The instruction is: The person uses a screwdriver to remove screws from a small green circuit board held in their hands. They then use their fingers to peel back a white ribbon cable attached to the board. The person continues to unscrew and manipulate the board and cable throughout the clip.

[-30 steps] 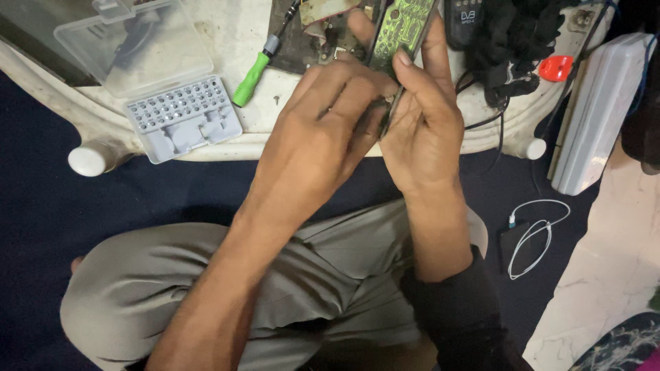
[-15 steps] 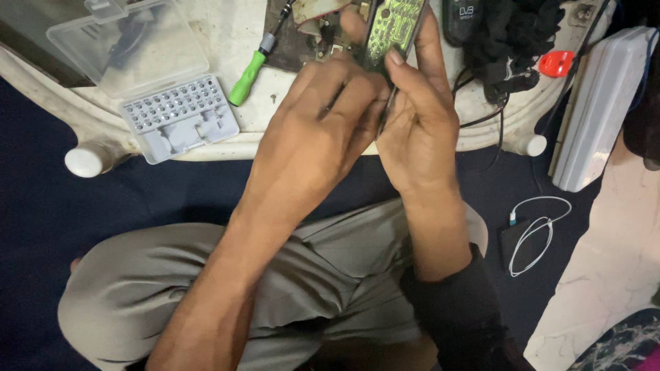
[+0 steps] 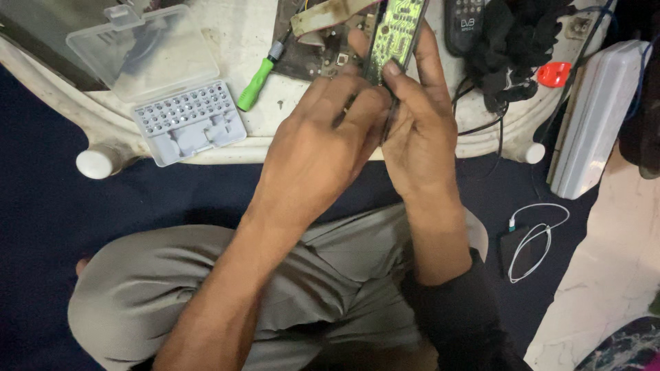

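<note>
Above the desk (image 3: 227,41): both hands.
Right hand (image 3: 423,134): fingers grasping green board (image 3: 395,27).
Left hand (image 3: 316,148): fingers clenched on board edge.

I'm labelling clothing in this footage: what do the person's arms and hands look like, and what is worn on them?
Both hands are bare: no gloves, rings or watch show. The left hand leads to a forearm bare throughout. The right hand has a black fabric sleeve pushed up past the wrist.

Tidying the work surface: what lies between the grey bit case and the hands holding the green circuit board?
In the head view, a green-handled screwdriver lies on the white table, between the bit case and the hands.
</note>
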